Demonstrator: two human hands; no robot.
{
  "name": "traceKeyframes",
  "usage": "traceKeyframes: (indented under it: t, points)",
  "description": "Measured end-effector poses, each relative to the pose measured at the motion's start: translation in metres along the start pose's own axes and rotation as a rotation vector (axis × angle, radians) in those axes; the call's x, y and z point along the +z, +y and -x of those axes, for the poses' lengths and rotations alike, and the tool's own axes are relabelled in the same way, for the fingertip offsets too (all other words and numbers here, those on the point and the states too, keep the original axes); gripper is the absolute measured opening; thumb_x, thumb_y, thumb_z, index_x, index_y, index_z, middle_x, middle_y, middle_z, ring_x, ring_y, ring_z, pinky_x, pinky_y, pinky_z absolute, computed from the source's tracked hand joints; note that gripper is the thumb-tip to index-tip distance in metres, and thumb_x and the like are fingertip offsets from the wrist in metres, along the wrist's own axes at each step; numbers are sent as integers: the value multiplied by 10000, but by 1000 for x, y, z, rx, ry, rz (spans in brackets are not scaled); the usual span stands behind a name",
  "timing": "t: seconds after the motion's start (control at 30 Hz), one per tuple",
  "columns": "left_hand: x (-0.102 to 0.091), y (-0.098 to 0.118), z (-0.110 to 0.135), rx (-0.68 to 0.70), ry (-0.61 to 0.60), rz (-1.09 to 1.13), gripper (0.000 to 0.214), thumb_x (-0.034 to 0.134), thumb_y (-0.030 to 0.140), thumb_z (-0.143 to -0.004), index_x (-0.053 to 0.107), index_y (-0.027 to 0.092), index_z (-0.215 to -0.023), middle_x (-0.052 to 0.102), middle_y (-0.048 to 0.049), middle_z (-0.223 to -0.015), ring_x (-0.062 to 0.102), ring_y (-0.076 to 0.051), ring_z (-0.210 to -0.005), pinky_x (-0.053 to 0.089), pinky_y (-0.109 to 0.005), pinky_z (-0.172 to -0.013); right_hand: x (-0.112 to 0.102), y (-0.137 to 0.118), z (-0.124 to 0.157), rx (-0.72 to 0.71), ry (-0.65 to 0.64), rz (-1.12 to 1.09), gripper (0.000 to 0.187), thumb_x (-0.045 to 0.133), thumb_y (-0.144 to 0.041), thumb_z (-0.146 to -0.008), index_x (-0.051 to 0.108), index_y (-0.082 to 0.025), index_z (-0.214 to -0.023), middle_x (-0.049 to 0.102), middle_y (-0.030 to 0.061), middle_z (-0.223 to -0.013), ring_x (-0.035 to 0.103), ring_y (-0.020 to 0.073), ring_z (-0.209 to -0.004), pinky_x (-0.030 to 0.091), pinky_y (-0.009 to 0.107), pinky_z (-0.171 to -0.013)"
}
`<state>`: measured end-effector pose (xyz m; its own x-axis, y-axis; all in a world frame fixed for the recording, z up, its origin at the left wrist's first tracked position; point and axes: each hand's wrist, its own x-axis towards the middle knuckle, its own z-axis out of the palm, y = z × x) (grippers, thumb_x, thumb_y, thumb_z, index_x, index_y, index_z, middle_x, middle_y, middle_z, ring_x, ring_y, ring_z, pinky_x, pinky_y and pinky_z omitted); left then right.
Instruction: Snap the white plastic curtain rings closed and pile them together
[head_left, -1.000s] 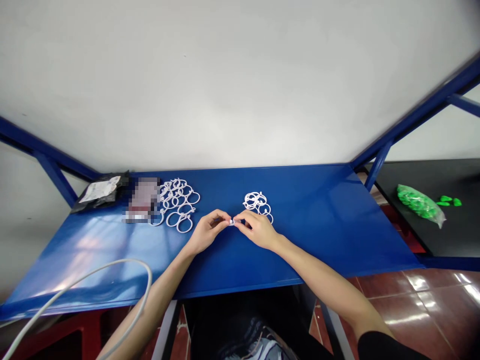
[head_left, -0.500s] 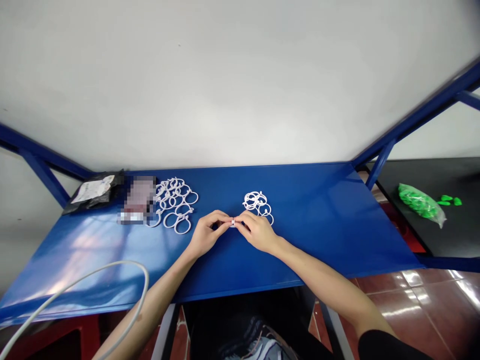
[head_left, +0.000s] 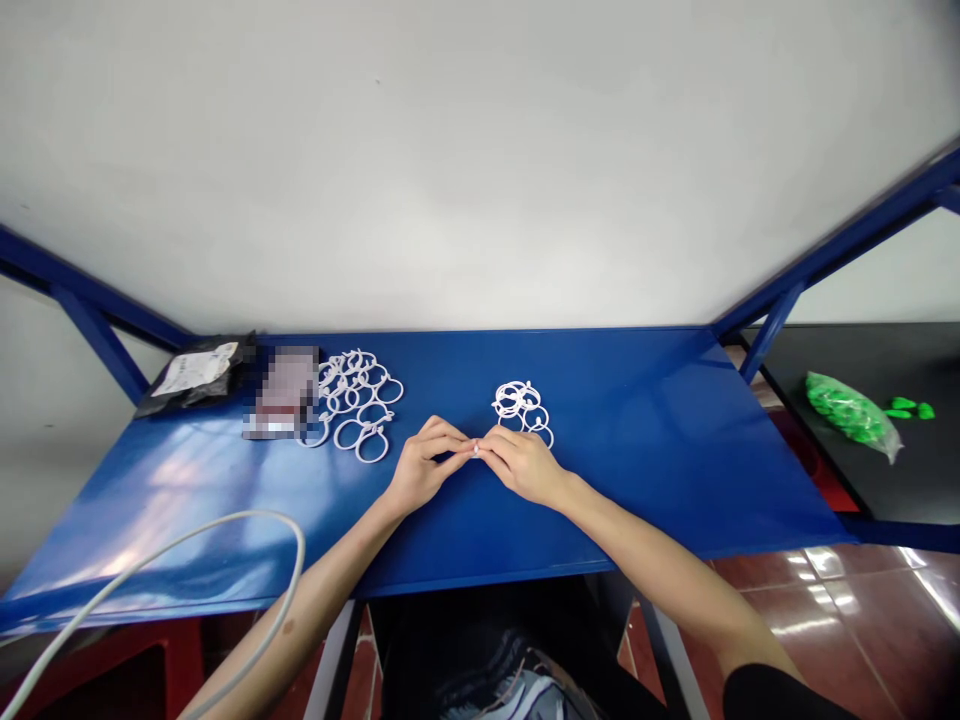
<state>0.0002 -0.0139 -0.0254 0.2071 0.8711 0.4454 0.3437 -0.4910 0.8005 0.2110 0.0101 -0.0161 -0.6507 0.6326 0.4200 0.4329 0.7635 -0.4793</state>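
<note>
My left hand point(head_left: 429, 468) and my right hand point(head_left: 531, 468) meet over the front middle of the blue table, fingertips nearly touching. Both pinch a small white ring point(head_left: 475, 452), mostly hidden by the fingers. Just beyond my right hand lies a small cluster of white rings point(head_left: 517, 402), each with a little eyelet or knob. A larger heap of similar rings point(head_left: 352, 393) is spread to the left of my left hand.
A blurred-out packet point(head_left: 283, 392) and a black plastic bag point(head_left: 199, 372) with a white label lie at the table's left. A white cable point(head_left: 225, 518) loops over my left forearm. A bag of green pieces point(head_left: 851, 410) rests on a black surface at right.
The fingertips have drawn closer together, and less of the white ring shows between them. The whole view has shifted slightly; both ring piles stay in place.
</note>
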Motion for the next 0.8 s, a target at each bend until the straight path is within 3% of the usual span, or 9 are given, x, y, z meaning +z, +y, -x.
traceKeyframes:
  t: [0.1,0.2,0.33,0.47,0.63,0.8]
  points:
    - [-7,3,-5,36,-20,-65,107,695,316,-940,779,257,-966,773,-48,-914,666,-201,-872,539,-369,-789,1,-1,-3,35,52,-20,263,469,-317,-1081,700,-205,-1025,745,51,-930,706,151,-758,548,266,-688]
    - [-22,1,-9,20,40,-319,143,661,306,-955,764,266,-1046,766,-51,-978,650,-227,-930,505,-407,-883,-2,5,-6,69,138,-10,220,516,-328,-1064,705,-219,-1031,762,47,-963,723,157,-809,555,266,-719]
    - [-47,-15,-4,-189,244,-774,260,632,323,-942,728,229,-1165,730,-125,-1064,590,-341,-1066,417,-501,-954,-14,23,-5,160,311,61,212,532,-328,-1053,711,-224,-1009,767,60,-976,732,178,-857,559,267,-716]
    - [-59,-27,5,-361,180,-990,330,593,323,-938,694,168,-1211,708,-187,-1081,526,-431,-1121,359,-548,-927,-23,38,-4,314,361,193,197,546,-326,-1039,706,-213,-1013,741,56,-978,700,162,-741,510,257,-616]
    - [-51,-28,5,-254,125,-948,248,591,295,-958,711,198,-1153,747,-138,-980,569,-368,-1003,371,-486,-900,-23,42,-4,368,328,257,202,548,-340,-1034,701,-208,-1047,714,67,-1044,677,150,-712,483,253,-591]
    - [-35,-21,-1,-18,78,-653,189,600,336,-988,707,222,-1095,762,-68,-951,597,-260,-895,469,-391,-855,-18,30,-3,257,332,203,217,524,-321,-1043,707,-204,-1040,728,68,-1043,712,154,-798,518,242,-616]
